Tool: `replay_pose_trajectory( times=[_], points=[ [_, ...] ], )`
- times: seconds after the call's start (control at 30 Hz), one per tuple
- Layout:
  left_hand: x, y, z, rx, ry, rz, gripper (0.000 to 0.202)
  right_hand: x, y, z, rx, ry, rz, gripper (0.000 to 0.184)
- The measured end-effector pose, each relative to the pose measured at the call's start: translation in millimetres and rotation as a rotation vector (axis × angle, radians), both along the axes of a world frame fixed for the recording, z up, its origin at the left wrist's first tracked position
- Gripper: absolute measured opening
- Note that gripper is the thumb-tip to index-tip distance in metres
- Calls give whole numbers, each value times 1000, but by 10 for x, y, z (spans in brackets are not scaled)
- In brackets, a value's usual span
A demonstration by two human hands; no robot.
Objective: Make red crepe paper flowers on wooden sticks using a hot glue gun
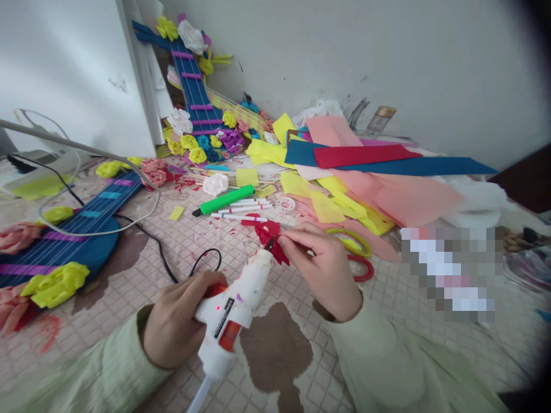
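My left hand is wrapped round the handle of a white hot glue gun, whose nozzle points up and right. The tip touches a red paper flower that my right hand pinches between fingers and thumb, just above the tiled surface. A black cord runs from the gun away to the left.
A green marker and several white pens lie just beyond the flower. Coloured paper sheets pile at the right, with red and yellow scissor handles beside my right hand. Blue paper guitars with paper flowers lie left and behind.
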State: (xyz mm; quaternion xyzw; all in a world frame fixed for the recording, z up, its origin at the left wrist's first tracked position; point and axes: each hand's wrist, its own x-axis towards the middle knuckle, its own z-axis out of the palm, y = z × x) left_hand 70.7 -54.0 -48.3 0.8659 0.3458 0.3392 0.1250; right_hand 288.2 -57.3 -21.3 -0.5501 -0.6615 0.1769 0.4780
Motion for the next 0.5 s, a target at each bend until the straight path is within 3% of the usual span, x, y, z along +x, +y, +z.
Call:
replay_pose_trajectory(
  times=[0.3,0.5],
  points=[
    [26,-32,0,-94,-74,94,13,23,5,-34,85,-120,-64,15],
    [1,-12,49,-205,-147,265,23,69,53,-68,40,-102,-57,16]
  ],
)
